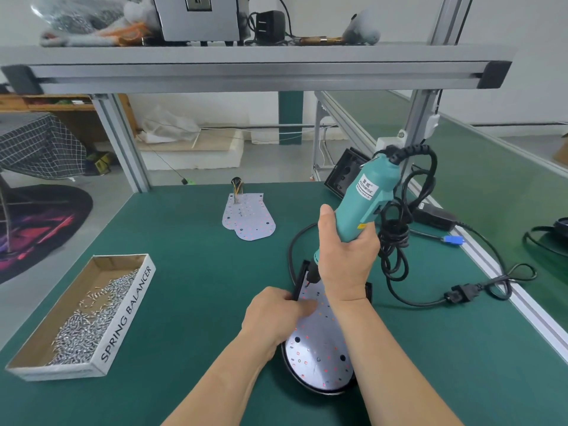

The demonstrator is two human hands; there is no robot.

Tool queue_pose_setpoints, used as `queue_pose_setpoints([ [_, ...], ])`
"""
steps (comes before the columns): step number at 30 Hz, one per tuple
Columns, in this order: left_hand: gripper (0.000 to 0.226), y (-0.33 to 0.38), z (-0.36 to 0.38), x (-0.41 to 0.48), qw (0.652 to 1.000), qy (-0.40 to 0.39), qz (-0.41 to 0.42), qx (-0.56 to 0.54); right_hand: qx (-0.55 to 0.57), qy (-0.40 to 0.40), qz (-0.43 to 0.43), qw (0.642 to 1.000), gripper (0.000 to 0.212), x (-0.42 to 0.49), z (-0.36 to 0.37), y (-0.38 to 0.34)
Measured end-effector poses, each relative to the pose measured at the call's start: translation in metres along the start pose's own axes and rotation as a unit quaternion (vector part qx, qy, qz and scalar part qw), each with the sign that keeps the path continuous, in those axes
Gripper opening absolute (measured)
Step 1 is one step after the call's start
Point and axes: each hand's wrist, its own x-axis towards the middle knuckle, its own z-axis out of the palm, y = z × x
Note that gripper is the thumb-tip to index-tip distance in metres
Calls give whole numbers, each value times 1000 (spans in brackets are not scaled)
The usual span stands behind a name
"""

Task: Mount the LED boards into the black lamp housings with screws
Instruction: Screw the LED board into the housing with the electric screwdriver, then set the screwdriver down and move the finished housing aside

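Right hand on screwdriver — left hand on black housing

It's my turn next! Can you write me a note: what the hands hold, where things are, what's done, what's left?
Right hand grips the teal screwdriver, its bit on the far corner of the LED board. Left hand holds the black housing by its rim. Board sits in housing. Screw box at left; spare boards lie farther back. Left: drive screws, mount spares.

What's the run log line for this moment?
screw fastening | right hand grips electric screwdriver, bit at far corner of LED board | left hand holds black housing | screw box at left
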Motion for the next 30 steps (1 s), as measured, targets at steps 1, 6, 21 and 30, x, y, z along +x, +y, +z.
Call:
queue_pose_setpoints([
  [1, 34, 1, 0, 0, 1000, -3, 1, 1, 2, 1, -4, 1000, 33, 0, -1, -1],
  [6, 42, 5, -2, 1, 1000, 1, -5, -2, 39, 13, -44, 998, 31, 10, -14, -23],
  [21, 39, -5, -9, 7, 994, 16, 8, -112, -342, 97, 160, 921, 81, 58, -135, 45],
  [30, 47, -6, -7, 11, 993, 22, 12, -112, -533, -114, 0, 838, 57, 112, -108, 56],
])
